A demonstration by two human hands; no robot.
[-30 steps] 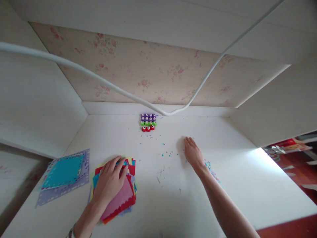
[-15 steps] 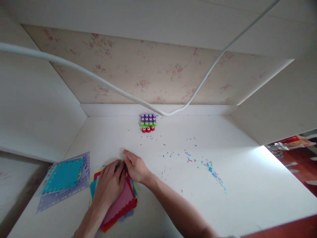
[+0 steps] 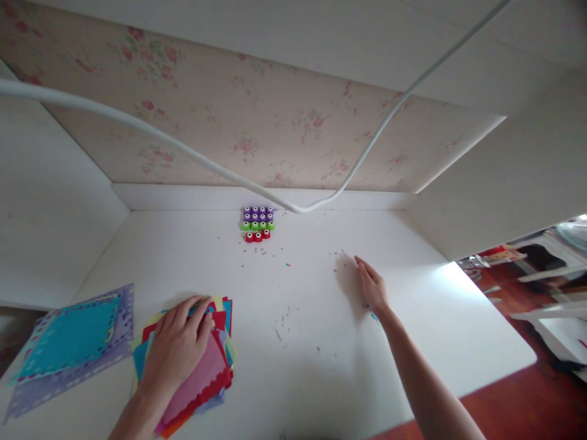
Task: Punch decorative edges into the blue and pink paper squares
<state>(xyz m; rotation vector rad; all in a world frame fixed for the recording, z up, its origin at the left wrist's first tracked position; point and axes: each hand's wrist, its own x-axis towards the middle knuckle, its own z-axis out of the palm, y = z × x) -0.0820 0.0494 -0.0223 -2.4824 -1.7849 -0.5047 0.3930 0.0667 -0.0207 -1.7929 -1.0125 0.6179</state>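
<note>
My left hand (image 3: 177,345) lies flat, fingers spread, on a stack of coloured paper squares (image 3: 202,373) near the front left of the white table (image 3: 298,366). My right hand (image 3: 371,286) rests on its edge on the table further right, fingers stretched out together, over small paper bits. A block of small purple, green and red punches (image 3: 258,223) stands at the back by the wall.
A second pile of lilac and teal punched sheets (image 3: 68,345) lies at the far left edge. Tiny paper specks (image 3: 284,318) dot the middle. A white cable (image 3: 293,205) hangs across the view. The table's right corner (image 3: 527,354) borders a red floor.
My right hand went from the right side to the paper stack, then back to the right, where the trail of coloured bits is now mostly gone. The view shifted slightly left.
</note>
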